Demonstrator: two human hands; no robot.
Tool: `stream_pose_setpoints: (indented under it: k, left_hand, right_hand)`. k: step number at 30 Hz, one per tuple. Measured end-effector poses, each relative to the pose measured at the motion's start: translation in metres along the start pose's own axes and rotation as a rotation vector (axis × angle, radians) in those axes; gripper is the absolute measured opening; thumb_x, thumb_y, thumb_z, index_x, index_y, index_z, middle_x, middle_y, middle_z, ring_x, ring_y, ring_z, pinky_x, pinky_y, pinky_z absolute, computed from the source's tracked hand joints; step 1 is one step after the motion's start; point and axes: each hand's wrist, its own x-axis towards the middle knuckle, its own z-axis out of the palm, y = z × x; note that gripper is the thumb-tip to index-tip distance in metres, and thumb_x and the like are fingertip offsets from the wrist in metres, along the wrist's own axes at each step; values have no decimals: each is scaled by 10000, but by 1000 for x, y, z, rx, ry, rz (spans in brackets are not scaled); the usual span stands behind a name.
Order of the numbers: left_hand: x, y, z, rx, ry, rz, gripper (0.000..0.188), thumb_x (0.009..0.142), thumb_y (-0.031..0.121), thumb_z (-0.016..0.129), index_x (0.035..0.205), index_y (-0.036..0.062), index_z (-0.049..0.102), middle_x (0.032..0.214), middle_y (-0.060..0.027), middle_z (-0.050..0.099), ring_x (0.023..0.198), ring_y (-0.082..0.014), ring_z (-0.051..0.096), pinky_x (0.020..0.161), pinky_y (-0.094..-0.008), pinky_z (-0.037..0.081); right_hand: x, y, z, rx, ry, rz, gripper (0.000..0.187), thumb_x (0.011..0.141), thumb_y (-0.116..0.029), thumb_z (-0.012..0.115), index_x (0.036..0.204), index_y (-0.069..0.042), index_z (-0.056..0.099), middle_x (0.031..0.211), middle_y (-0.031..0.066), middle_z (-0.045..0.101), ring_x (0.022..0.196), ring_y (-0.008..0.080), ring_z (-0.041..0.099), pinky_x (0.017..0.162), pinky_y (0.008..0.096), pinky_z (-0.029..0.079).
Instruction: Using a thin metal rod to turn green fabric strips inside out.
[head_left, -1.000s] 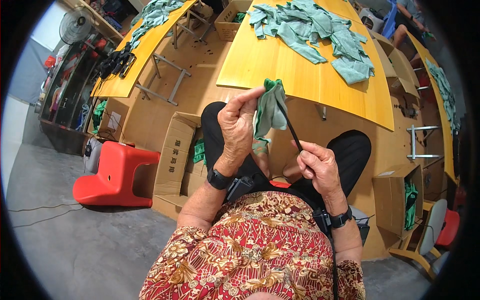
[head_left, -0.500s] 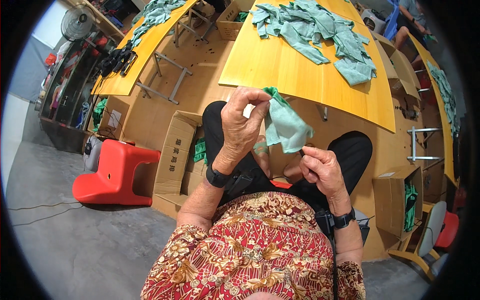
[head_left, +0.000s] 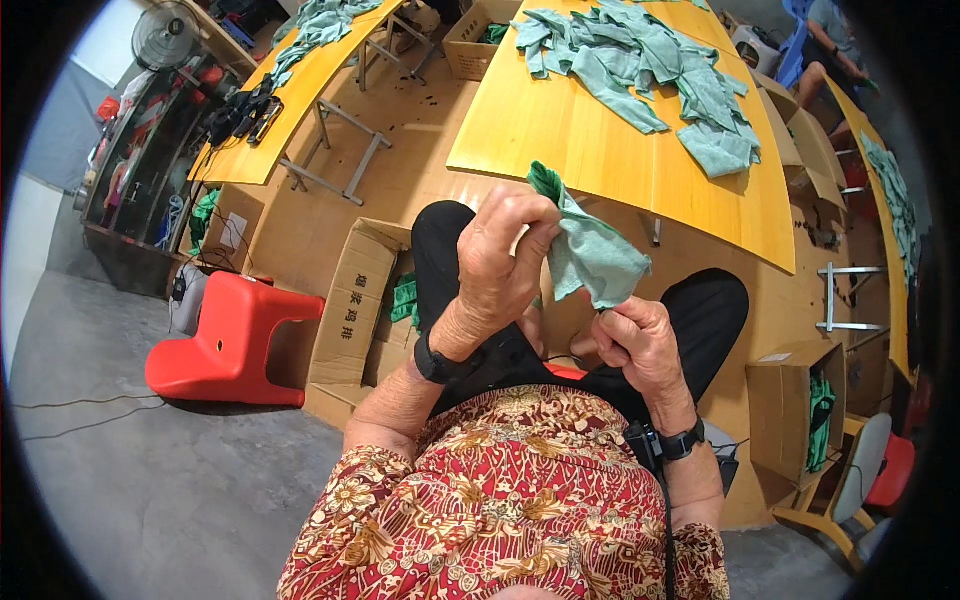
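Note:
A small light-green cloth piece (head_left: 597,262) with a darker green folded edge hangs over my lap. My left hand (head_left: 503,258) is closed, pinching its upper left edge between thumb and fingers. Close under the cloth's lower edge, my right hand (head_left: 642,348) is closed in a pinch. Whatever sits between the right fingertips is hidden or too small to name. Both wrists wear black bands.
Ahead stands a yellow table (head_left: 560,130) with a heap of green cloth pieces (head_left: 640,65). Open cardboard boxes (head_left: 345,300) hold green cloth beside me. A red plastic chair (head_left: 225,335) is at left. Another person (head_left: 835,45) sits far right.
My left hand has moved slightly right and down with the cloth. The cloth has swung closer to my right hand, which stays pinched almost in place.

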Motion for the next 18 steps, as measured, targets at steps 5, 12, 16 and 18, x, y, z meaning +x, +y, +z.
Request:
stream_pose_setpoints:
  k: [5,12,16,18]
  left_hand:
    - [-8,1,4,-718,204,-481,81,936,4,594,1012,21,575,921,-42,606,836,-137,601,758,-262,493]
    - [4,1,-23,-753,79,-725,188,946,137,641,1080,8,614,983,-15,652,891,-52,577,807,-214,471]
    - [5,-3,-17,-693,48,-692,200,933,129,658,1088,8,616,970,-3,660,858,-47,583,788,-209,477]
    - [3,-7,-18,-749,107,-732,211,939,137,650,1100,6,614,967,-3,661,853,-50,593,780,-215,491]
  right_hand:
    - [1,-11,7,-186,61,-88,241,949,-49,548,1156,26,647,705,18,557,541,49,445,475,186,340]
    - [1,-20,4,-1054,307,-675,397,806,102,630,1184,-18,652,727,109,539,625,223,575,588,307,478]
    - [6,-21,7,-1109,283,-758,440,782,111,633,1202,-20,642,742,109,560,638,248,590,591,334,485]
    - [0,-23,7,-1113,257,-712,430,785,115,628,1194,-16,645,743,111,564,641,249,592,594,331,487]
